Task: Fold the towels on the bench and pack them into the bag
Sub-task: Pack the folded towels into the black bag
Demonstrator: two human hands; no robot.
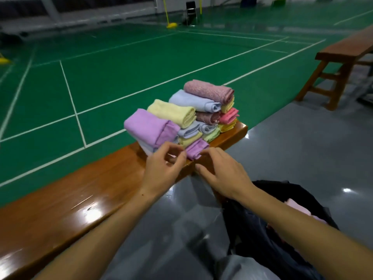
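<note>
Folded towels (187, 116) are piled at the bench (66, 201) end, near its edge. L hand (163, 168) and R hand (220, 174) are beside the small purple towel (196, 151), fingers loosely curled, holding nothing. Bag (268, 229) is on the floor below the R arm.

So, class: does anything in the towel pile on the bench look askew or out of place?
Mostly tidy. The small purple towel at the stack's near foot juts toward the bench edge, out of line with the rolled rows. Both hands, left and right, are reaching for it.
</note>
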